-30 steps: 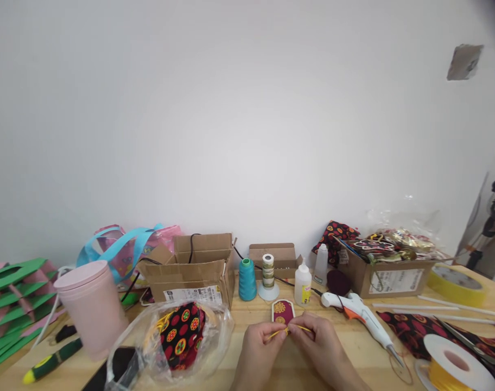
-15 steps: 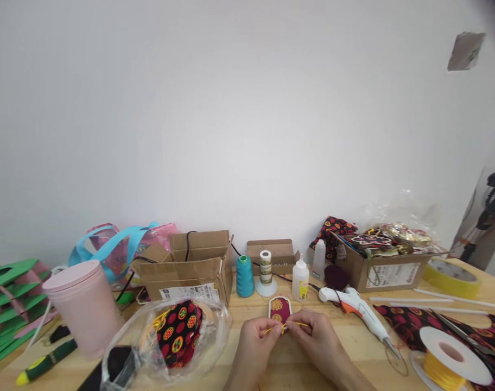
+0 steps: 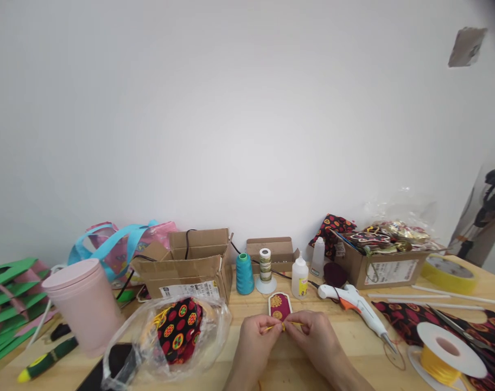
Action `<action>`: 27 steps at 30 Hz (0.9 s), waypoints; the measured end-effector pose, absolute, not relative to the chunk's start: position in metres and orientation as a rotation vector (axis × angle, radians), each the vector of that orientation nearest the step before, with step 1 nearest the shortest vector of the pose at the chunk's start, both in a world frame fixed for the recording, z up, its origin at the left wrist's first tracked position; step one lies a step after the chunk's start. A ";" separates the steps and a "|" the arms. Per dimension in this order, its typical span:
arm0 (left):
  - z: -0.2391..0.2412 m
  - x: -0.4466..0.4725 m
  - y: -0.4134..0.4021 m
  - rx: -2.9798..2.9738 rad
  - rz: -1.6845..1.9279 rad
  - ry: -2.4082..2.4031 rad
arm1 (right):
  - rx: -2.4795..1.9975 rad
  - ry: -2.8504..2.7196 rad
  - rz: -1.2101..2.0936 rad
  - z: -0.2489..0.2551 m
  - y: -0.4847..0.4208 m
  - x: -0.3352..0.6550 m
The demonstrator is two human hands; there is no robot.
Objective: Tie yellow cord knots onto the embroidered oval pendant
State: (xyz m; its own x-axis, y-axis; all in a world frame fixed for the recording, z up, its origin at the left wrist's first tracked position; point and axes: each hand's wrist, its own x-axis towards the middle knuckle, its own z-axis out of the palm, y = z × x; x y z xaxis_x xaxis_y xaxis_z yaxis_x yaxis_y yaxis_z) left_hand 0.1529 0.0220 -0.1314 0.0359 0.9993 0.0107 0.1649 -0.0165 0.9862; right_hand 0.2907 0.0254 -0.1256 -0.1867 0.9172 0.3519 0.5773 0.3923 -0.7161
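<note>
My left hand (image 3: 259, 339) and my right hand (image 3: 312, 336) meet low in the middle of the view, fingertips nearly touching. Each pinches part of a thin yellow cord (image 3: 295, 323). Right at the fingertips lies the lower end of a dark red fabric tag (image 3: 280, 307) with gold flower patterns and a pale border. My fingers cover that lower end, so I cannot tell how the cord joins it. To the right, a spool of yellow cord (image 3: 440, 364) rests on the table.
A white glue gun (image 3: 359, 309) lies right of my hands. Behind them stand a glue bottle (image 3: 300, 278), a teal thread cone (image 3: 245, 275) and a tape stack (image 3: 265, 266). A plastic bag (image 3: 215, 336) with patterned fabric, a pink canister (image 3: 84, 307) and cardboard boxes (image 3: 190, 271) are leftward.
My fingertips have come slightly closer together over the cord at the tag's lower end. The view has shifted very little; the other things stay in place.
</note>
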 end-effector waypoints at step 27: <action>-0.132 0.151 0.019 1.407 1.082 1.352 | -1.151 -1.801 0.789 -0.124 0.025 0.294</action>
State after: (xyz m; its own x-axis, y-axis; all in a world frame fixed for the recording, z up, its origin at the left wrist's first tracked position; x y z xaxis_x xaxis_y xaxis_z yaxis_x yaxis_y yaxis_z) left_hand 0.1509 0.0193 -0.1316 0.0287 0.9995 0.0147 0.2334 -0.0210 0.9721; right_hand 0.2938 0.0249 -0.1240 -0.2284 0.9222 0.3120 0.3958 0.3807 -0.8357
